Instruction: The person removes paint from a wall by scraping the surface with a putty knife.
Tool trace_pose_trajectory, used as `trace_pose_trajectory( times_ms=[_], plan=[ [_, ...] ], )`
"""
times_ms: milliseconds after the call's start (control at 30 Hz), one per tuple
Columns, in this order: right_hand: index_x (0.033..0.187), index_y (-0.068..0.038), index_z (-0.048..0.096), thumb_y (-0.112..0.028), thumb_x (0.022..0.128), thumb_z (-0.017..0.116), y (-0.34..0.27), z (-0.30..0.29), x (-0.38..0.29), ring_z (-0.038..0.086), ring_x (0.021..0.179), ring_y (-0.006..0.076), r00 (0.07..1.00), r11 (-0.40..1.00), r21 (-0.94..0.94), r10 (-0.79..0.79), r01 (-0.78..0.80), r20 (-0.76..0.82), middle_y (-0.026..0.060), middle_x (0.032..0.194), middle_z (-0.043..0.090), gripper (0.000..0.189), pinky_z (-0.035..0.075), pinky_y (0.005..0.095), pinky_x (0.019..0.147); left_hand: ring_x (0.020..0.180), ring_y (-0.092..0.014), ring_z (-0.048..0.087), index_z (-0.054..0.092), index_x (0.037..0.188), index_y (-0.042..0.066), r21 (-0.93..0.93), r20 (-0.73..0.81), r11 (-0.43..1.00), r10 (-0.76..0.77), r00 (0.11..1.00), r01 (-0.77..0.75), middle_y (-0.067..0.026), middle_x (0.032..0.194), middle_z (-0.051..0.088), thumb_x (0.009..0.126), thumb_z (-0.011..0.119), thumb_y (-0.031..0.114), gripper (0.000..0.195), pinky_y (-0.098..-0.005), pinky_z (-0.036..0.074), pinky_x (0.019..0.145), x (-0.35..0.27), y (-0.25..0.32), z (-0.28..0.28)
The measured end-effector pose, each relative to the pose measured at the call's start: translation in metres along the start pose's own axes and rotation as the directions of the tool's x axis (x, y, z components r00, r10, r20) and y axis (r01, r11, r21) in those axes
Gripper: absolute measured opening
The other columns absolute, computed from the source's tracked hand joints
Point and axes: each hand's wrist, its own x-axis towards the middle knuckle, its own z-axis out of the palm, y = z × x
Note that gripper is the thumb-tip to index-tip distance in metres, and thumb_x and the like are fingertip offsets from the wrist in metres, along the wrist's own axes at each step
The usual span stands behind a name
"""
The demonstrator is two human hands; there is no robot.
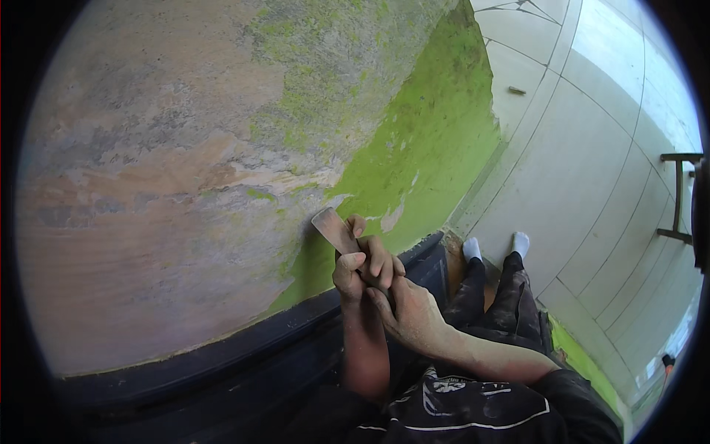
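Observation:
Both of my hands are on a flat dusty scraper (335, 228), its broad blade pointing up and left. My left hand (355, 272) grips it just behind the blade, with the thumb along one side and fingers curled round the other. Closer to my body, my right hand (413, 313) holds the rear end, which is mostly hidden by the fingers. The blade's end is over the wall (222, 222), at the border between bare, patchy plaster and green paint (421, 150). Whether it touches the surface, I cannot tell. Pale dust coats both hands.
A dark blue ledge or trim (211, 345) runs along the wall's lower edge. Below are my socked feet (472, 250) and pale floor tiles (577, 166). A small fragment (517, 90) lies on the tiles. A dark-framed piece of furniture (679, 197) stands at far right.

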Motion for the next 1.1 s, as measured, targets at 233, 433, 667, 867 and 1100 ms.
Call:
trace_pose_trajectory(
  times_ms=[233, 433, 667, 867, 1100],
  plan=[
    [0.095, 0.003, 0.049, -0.017, 0.085, 0.06, 0.005, 0.017, 0.006, 0.061, 0.068, 0.0396, 0.997, 0.996, -0.087, -0.016, 0.009, -0.079, 0.0221, 0.073, 0.057, 0.026, 0.05, 0.0441, 0.058, 0.025, -0.011, 0.033, 0.027, 0.091, 0.012, -0.087, 0.058, 0.979, -0.178, 0.982, 0.182, -0.0009, 0.045, 0.037, 0.078, 0.042, 0.001, 0.023, -0.034, 0.05, 0.046, 0.013, 0.012, -0.003],
    [0.092, 0.003, 0.05, -0.015, 0.084, 0.061, -0.002, 0.021, 0.006, 0.061, 0.067, 0.0388, 0.999, 0.993, -0.114, 0.035, -0.036, -0.011, 0.0217, 0.076, 0.058, 0.023, 0.049, 0.0425, 0.057, 0.024, -0.01, 0.029, 0.026, 0.089, 0.012, -0.097, -0.001, 0.987, -0.127, 0.992, 0.127, 0.0001, 0.044, 0.036, 0.076, 0.041, -0.001, 0.023, -0.0327, 0.047, 0.041, 0.008, 0.015, -0.003],
    [0.092, 0.001, 0.049, -0.022, 0.086, 0.06, -0.008, 0.026, 0.012, 0.063, 0.064, 0.0364, 0.995, 0.999, -0.038, 0.029, -0.033, -0.099, 0.0182, 0.073, 0.059, 0.026, 0.052, 0.0421, 0.053, 0.024, -0.008, 0.027, 0.029, 0.09, 0.01, -0.03, -0.016, 0.981, -0.194, 0.981, 0.194, 0.0017, 0.042, 0.032, 0.073, 0.039, -0.001, 0.022, -0.0283, 0.044, 0.036, 0.013, 0.02, -0.002],
    [0.095, 0.002, 0.051, -0.012, 0.083, 0.06, -0.022, 0.028, 0.011, 0.062, 0.07, 0.0388, 0.996, 0.998, -0.011, 0.062, -0.062, -0.057, 0.0216, 0.078, 0.059, 0.021, 0.051, 0.043, 0.061, 0.025, -0.008, 0.027, 0.031, 0.09, 0.008, -0.047, -0.004, 0.981, -0.187, 0.982, 0.186, 0.0018, 0.044, 0.034, 0.074, 0.04, 0.001, 0.02, -0.0281, 0.042, 0.037, 0.017, 0.032, 0.007],
    [0.096, 0.001, 0.048, -0.026, 0.089, 0.055, -0.022, 0.023, 0.005, 0.063, 0.062, 0.0365, 0.999, 0.991, -0.129, 0.039, -0.04, -0.011, 0.02, 0.071, 0.058, 0.029, 0.052, 0.0425, 0.056, 0.024, -0.009, 0.028, 0.032, 0.085, 0.01, -0.117, 0.037, 0.978, -0.167, 0.985, 0.17, 0.0013, 0.043, 0.033, 0.074, 0.038, 0.0, 0.016, -0.0293, 0.042, 0.037, 0.012, 0.029, 0.006]
  ],
)
